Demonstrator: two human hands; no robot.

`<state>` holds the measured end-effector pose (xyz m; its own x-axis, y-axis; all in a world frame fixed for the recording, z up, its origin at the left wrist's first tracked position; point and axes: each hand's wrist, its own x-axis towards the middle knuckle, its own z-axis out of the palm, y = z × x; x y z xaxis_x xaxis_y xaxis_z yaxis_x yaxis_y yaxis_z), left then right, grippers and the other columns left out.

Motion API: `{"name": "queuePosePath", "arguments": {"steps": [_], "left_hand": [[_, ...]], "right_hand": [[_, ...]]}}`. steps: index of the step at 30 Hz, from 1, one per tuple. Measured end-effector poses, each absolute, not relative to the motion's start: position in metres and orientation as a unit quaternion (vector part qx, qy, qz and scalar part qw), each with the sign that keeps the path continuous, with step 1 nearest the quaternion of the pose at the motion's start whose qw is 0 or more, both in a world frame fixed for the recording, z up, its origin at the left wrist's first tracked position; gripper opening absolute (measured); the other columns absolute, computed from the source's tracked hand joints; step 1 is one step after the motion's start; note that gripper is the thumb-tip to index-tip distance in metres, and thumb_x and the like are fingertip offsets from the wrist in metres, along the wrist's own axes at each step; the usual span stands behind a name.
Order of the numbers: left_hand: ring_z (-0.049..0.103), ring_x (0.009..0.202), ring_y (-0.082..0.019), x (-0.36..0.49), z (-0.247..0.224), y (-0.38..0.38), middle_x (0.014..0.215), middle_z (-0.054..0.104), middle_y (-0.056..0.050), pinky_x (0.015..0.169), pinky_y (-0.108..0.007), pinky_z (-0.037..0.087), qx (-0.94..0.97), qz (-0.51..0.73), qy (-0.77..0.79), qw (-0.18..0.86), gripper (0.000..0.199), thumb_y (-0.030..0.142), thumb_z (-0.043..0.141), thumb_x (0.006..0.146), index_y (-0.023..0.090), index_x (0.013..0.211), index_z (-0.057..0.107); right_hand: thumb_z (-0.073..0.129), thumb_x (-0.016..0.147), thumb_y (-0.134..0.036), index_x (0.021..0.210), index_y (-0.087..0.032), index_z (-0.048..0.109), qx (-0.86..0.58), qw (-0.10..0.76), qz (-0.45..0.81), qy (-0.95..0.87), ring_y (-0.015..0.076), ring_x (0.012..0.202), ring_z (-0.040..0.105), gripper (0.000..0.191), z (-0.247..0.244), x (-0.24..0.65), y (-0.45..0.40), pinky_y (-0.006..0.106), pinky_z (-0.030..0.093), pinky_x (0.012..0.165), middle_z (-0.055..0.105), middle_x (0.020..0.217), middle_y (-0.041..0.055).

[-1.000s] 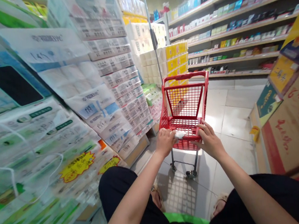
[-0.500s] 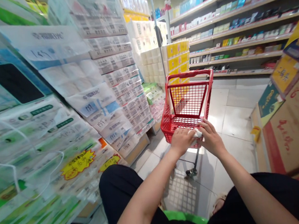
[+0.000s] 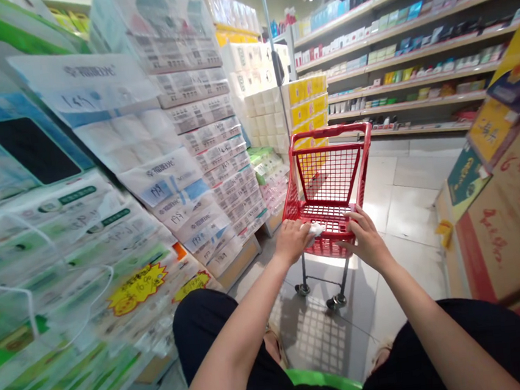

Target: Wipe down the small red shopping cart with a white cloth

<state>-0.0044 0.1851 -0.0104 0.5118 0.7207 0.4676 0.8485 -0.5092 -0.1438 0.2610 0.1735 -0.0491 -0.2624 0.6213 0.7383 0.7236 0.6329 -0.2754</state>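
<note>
A small red shopping cart (image 3: 329,203) with mesh sides stands on the tiles in front of me. My left hand (image 3: 292,241) is closed on a white tissue (image 3: 317,229) at the left part of the cart's near edge. At the right part of that edge is my right hand (image 3: 364,237), its fingers curled around the red rim. A thin metal pole (image 3: 277,71) rises at the cart's left side.
Stacked tissue packs (image 3: 205,102) line the left, with a dark phone-like panel (image 3: 32,149) among them. Cardboard boxes (image 3: 498,239) stand at the right. Stocked shelves (image 3: 403,55) fill the back. A green seat edge (image 3: 324,380) shows below me.
My left hand has moved left along the cart's near edge with the tissue, away from my right hand. My right hand has stayed at nearly the same spot.
</note>
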Motion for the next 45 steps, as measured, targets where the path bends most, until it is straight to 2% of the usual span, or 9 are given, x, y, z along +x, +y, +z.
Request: {"name": "queuePosePath", "arguments": {"steps": [6, 12, 19, 24, 28, 31, 41, 45], "left_hand": [[0.057, 0.097, -0.025, 0.055, -0.014, 0.169, 0.103, 0.063, -0.008, 0.093, -0.042, 0.038, -0.848, -0.203, -0.457, 0.175, 0.037, 0.05, 0.038, 0.101, 0.022, 0.111, 0.061], [0.059, 0.093, -0.024, 0.102, -0.015, 0.163, 0.097, 0.063, -0.009, 0.083, -0.038, 0.041, -0.854, -0.214, -0.445, 0.165, 0.039, 0.05, 0.037, 0.101, 0.019, 0.107, 0.06], [0.06, 0.094, -0.022, 0.058, -0.011, 0.173, 0.103, 0.063, -0.007, 0.081, -0.033, 0.043, -0.891, -0.178, -0.382, 0.168, 0.037, 0.051, 0.041, 0.1, 0.026, 0.122, 0.055], [0.058, 0.098, -0.022, 0.006, -0.008, 0.186, 0.106, 0.062, -0.007, 0.09, -0.035, 0.043, -0.891, -0.156, -0.39, 0.169, 0.037, 0.049, 0.042, 0.1, 0.025, 0.124, 0.055], [0.054, 0.113, -0.021, -0.029, -0.004, 0.195, 0.113, 0.061, -0.005, 0.106, -0.039, 0.038, -0.906, -0.144, -0.366, 0.157, 0.035, 0.045, 0.044, 0.1, 0.027, 0.128, 0.053], [0.051, 0.12, -0.021, -0.034, -0.008, 0.197, 0.116, 0.061, -0.005, 0.112, -0.04, 0.034, -0.897, -0.163, -0.377, 0.163, 0.034, 0.043, 0.047, 0.1, 0.027, 0.129, 0.052], [0.057, 0.103, -0.025, 0.064, -0.021, 0.164, 0.109, 0.064, -0.009, 0.101, -0.045, 0.039, -0.837, -0.232, -0.472, 0.152, 0.035, 0.046, 0.04, 0.1, 0.022, 0.119, 0.056], [0.057, 0.104, -0.026, 0.1, -0.022, 0.156, 0.114, 0.062, -0.011, 0.101, -0.046, 0.039, -0.833, -0.24, -0.476, 0.146, 0.041, 0.046, 0.044, 0.099, 0.019, 0.13, 0.048]], "right_hand": [[0.067, 0.081, -0.028, 0.1, -0.024, 0.052, -0.408, 0.442, -0.042, -0.798, 0.0338, 0.149, 0.018, 0.025, -0.056, 0.269, 0.177, 0.06, 0.033, 0.117, 0.047, 0.143, 0.0112], [0.057, 0.077, -0.013, 0.118, -0.022, 0.052, -0.391, 0.436, -0.038, -0.81, 0.0316, 0.151, 0.014, 0.043, -0.058, 0.279, 0.18, 0.06, 0.031, 0.117, 0.044, 0.145, 0.0127], [0.069, 0.081, -0.034, 0.098, -0.024, 0.056, -0.38, 0.429, -0.037, -0.819, 0.0351, 0.148, 0.02, 0.023, -0.054, 0.286, 0.181, 0.063, 0.036, 0.112, 0.05, 0.14, 0.0118], [0.069, 0.083, -0.041, 0.093, -0.023, 0.056, -0.385, 0.428, -0.031, -0.817, 0.0349, 0.148, 0.022, 0.024, -0.05, 0.283, 0.181, 0.063, 0.036, 0.112, 0.05, 0.139, 0.0119], [0.067, 0.085, -0.043, 0.096, -0.023, 0.055, -0.385, 0.425, -0.028, -0.819, 0.0344, 0.149, 0.019, 0.026, -0.049, 0.282, 0.181, 0.062, 0.036, 0.113, 0.048, 0.14, 0.013], [0.067, 0.085, -0.043, 0.093, -0.023, 0.054, -0.386, 0.427, -0.033, -0.817, 0.0342, 0.149, 0.019, 0.025, -0.051, 0.278, 0.181, 0.062, 0.035, 0.114, 0.049, 0.14, 0.0128], [0.067, 0.082, -0.03, 0.101, -0.024, 0.055, -0.39, 0.447, -0.039, -0.804, 0.0338, 0.149, 0.02, 0.023, -0.057, 0.274, 0.182, 0.062, 0.034, 0.115, 0.049, 0.14, 0.012], [0.06, 0.078, -0.019, 0.116, -0.024, 0.056, -0.385, 0.45, -0.037, -0.805, 0.0327, 0.149, 0.02, 0.038, -0.056, 0.274, 0.183, 0.063, 0.032, 0.115, 0.049, 0.14, 0.0125]]}}
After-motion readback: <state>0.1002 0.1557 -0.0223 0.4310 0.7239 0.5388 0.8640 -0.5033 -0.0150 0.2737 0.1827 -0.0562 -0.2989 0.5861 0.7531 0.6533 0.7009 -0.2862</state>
